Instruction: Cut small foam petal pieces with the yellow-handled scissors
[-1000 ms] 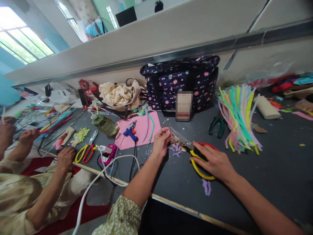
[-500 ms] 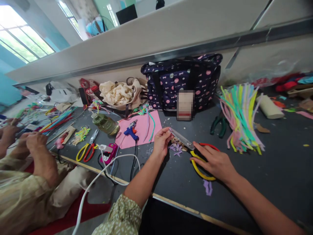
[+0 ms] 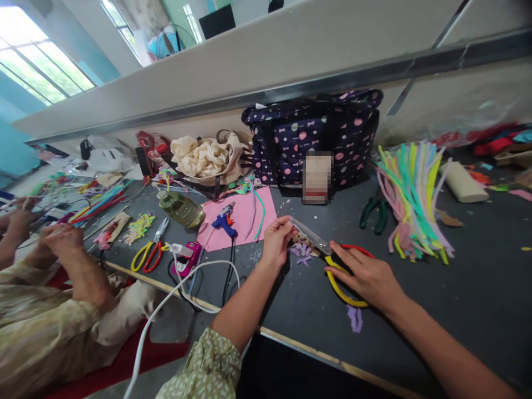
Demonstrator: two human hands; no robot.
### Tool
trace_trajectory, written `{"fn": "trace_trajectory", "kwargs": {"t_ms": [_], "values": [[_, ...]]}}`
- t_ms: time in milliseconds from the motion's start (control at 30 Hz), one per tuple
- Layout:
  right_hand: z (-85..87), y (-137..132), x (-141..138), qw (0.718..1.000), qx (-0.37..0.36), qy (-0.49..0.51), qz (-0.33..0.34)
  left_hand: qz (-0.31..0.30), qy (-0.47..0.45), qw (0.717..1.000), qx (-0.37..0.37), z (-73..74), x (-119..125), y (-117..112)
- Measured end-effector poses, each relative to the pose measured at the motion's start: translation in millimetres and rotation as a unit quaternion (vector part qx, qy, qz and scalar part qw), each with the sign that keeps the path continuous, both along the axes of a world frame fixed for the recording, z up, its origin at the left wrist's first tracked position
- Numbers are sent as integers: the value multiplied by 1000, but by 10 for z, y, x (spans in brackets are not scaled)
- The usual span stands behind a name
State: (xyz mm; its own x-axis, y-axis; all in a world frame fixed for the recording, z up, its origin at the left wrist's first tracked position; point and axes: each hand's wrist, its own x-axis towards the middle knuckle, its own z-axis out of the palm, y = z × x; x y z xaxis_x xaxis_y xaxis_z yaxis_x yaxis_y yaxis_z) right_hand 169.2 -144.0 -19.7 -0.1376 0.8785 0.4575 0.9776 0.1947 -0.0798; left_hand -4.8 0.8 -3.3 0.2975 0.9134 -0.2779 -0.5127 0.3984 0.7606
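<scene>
Scissors [image 3: 318,241] with one yellow and one red handle are in my right hand [image 3: 369,272], whose fingers lie over and through the handles. Their blades point up and left, toward my left hand [image 3: 276,241]. The fingertips of that hand are pinched together right at the blade tips, and whatever is between them is too small to make out. Under the blades lies a small pile of purple cut pieces [image 3: 301,250]. Another purple scrap [image 3: 355,318] rests on the dark table [image 3: 299,310], just below the yellow handle.
Fuzzy coloured stems [image 3: 415,199] and green-handled pliers [image 3: 374,215] lie to the right. A patterned bag [image 3: 286,138] stands behind. Leftward are a blue glue gun [image 3: 224,223] on pink paper [image 3: 208,233], a bottle [image 3: 180,209], a white cable [image 3: 143,338] and a co-worker's hands [image 3: 64,241].
The view has shifted very slightly. My hands and the scissors hold almost the same position. At the left, the co-worker's hands and arm have moved a little.
</scene>
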Motion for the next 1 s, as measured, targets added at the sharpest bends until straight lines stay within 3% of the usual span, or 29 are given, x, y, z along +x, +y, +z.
{"fn": "trace_trajectory", "kwargs": {"t_ms": [700, 1000], "values": [[43, -12, 0, 999, -15, 27, 28, -15, -15, 999, -27, 15, 6, -27], [-24, -9, 17, 1000, -12, 17, 22, -16, -21, 999, -32, 25, 8, -33]]}}
